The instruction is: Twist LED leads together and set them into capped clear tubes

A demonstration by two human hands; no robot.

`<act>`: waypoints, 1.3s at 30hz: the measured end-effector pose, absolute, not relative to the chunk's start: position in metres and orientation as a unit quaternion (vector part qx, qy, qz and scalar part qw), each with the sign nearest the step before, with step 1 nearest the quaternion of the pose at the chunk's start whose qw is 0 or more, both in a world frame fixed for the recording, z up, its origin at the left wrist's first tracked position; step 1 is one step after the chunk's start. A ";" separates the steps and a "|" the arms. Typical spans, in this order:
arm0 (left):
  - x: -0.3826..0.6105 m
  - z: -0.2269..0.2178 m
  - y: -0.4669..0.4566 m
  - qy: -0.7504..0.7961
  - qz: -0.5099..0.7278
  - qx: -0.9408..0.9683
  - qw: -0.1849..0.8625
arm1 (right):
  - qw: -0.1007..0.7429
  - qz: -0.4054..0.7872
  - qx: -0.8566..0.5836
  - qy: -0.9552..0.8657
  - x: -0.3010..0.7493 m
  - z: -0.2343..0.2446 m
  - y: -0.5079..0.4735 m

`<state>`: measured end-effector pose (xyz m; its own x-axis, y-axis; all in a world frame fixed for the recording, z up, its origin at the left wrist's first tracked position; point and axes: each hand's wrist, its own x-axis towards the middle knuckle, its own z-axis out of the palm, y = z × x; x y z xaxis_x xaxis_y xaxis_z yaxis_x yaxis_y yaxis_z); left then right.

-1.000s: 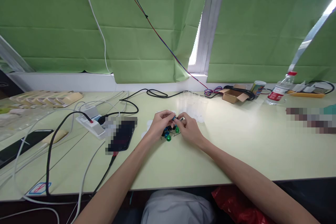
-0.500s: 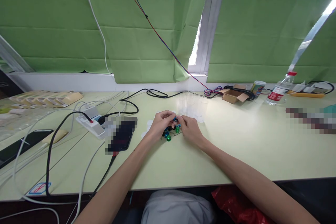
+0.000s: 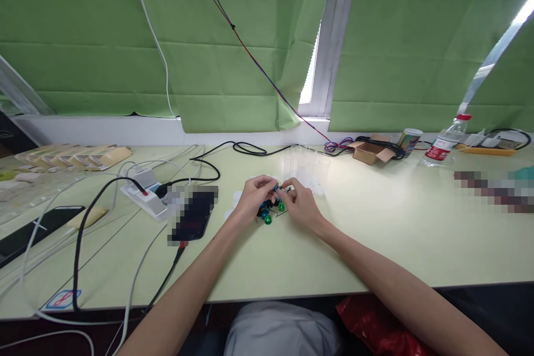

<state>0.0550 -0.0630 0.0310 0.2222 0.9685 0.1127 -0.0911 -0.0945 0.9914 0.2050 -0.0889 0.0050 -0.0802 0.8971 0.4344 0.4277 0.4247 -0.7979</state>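
— So, where are the hands working?
— At the middle of the table (image 3: 375, 233). The left hand (image 3: 253, 198) and right hand (image 3: 301, 204) are meeting, fingers pinching a small blue piece (image 3: 276, 187) between them.
— And nearby?
— Blue and green beads (image 3: 269, 214) are lying at six o'clock just beneath the piece; clear cups (image 3: 302, 167) are standing at one o'clock.

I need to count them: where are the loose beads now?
Head view: the beads lie on the table, centre, between the left hand and right hand, which pinch a blue bead together; clear cups stand behind.
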 end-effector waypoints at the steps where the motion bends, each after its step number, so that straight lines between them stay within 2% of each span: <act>1: 0.055 0.031 -0.063 0.392 0.483 0.559 0.548 | 0.478 0.244 -0.477 -0.696 0.205 0.005 -0.089; 13: 0.056 0.032 -0.064 0.390 0.463 0.577 0.549 | 0.474 0.202 -0.483 -0.708 0.205 0.005 -0.087; 23: 0.057 0.034 -0.065 0.386 0.484 0.567 0.543 | 0.478 0.251 -0.471 -0.698 0.205 0.004 -0.088; 39: 0.056 0.031 -0.063 0.393 0.468 0.588 0.530 | 0.470 0.215 -0.491 -0.701 0.206 0.006 -0.087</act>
